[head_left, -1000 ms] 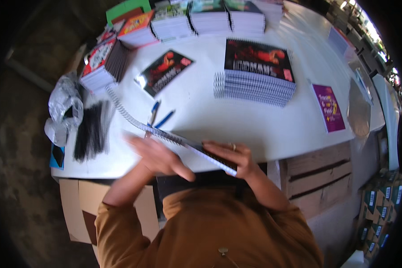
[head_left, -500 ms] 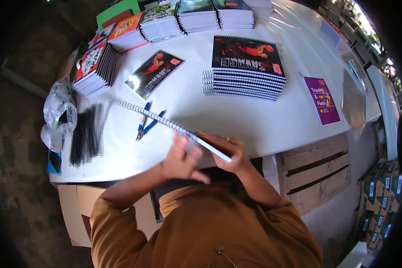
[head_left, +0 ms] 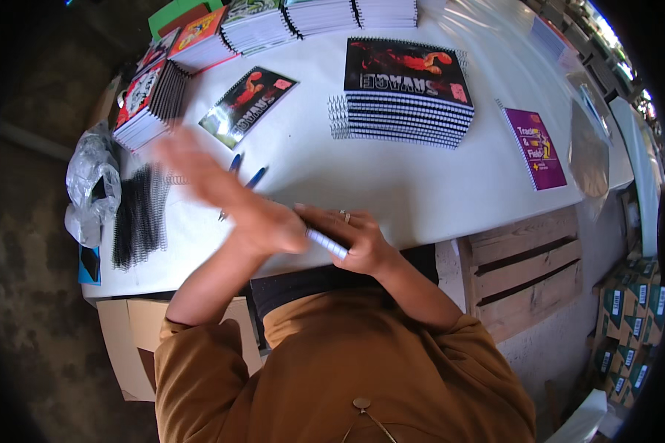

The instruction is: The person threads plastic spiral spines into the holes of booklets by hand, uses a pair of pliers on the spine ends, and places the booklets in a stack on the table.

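Observation:
My right hand [head_left: 358, 240] grips a spiral notebook [head_left: 327, 244] edge-on at the table's front edge. Over the notebook's left part stretches my left hand [head_left: 236, 196], fingers extended and smeared by motion, hiding most of the wire coil. A bit of coil [head_left: 176, 179] shows beyond the left wrist. Just past that hand are blue-handled pliers [head_left: 256, 177], partly covered. A black notebook with a red figure [head_left: 250, 107] lies flat farther off. Right of it stands a stack of matching notebooks [head_left: 408, 96], with coils sticking out at its left side.
A pile of loose black coils [head_left: 140, 218] and a crumpled clear plastic bag [head_left: 92, 184] lie at the left. Notebook stacks [head_left: 255, 29] line the far edge. A purple notebook [head_left: 534, 150] lies at the right. Below the table are a wooden crate [head_left: 524, 269] and a cardboard box [head_left: 129, 347].
My left hand has swept leftward and away from me along the coil, its fingers now stretched out. My right hand and the notebook have shifted slightly left. The view has tilted a little.

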A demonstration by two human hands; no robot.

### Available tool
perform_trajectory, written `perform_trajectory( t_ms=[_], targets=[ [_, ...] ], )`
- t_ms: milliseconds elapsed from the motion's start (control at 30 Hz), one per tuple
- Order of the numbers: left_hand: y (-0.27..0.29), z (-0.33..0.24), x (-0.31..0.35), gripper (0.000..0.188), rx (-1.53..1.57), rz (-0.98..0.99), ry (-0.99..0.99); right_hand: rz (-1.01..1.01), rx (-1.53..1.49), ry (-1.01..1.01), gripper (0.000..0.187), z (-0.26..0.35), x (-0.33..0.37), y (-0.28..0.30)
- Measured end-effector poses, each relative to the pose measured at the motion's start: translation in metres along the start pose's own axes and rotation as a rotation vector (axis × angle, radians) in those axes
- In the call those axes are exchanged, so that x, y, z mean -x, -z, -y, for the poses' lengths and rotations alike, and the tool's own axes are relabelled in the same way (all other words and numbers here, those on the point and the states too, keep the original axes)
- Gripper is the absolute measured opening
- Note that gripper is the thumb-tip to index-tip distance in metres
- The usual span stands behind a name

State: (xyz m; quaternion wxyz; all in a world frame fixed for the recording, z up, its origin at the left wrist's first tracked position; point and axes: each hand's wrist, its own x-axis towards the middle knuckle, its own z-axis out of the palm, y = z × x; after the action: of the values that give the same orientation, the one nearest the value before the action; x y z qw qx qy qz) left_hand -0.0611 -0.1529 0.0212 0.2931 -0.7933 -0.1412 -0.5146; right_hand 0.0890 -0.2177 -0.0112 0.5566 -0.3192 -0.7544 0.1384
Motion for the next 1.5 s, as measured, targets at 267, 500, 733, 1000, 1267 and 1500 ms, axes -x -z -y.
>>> perform_trajectory(
  t_ms=[267, 500, 733, 1000, 1267, 1500],
  targets=[
    [-0.005, -0.004, -0.013, 0.031, -0.583, -0.031, -0.548, -0.036, 0.043, -0.011, 0.063, -0.005, -0.007, -0.007],
    [0.012, -0.047, 0.008, 0.072, 0.419, 0.390, 0.233, -0.110, -0.155, -0.191, 0.048, -0.017, -0.004, 0.005],
    [0.029, -0.013, -0.080, 0.020, 0.428, 0.710, 0.146, -0.035, -0.160, -0.271, 0.013, -0.015, 0.006, 0.001],
    [0.035, -0.010, -0.099, 0.020, 0.425, 0.763, 0.213, 0.026, -0.294, -0.387, 0.025, 0.011, -0.014, 0.017],
    [0.017, 0.042, -0.150, 0.024, 0.215, 0.731, 0.244, -0.346, -0.077, 0.057, 0.032, 0.006, -0.046, 0.113],
    [-0.132, 0.030, -0.073, 0.037, 0.354, 0.414, 0.429, -0.232, 0.364, -0.239, 0.036, -0.093, -0.049, 0.207]
  ],
)
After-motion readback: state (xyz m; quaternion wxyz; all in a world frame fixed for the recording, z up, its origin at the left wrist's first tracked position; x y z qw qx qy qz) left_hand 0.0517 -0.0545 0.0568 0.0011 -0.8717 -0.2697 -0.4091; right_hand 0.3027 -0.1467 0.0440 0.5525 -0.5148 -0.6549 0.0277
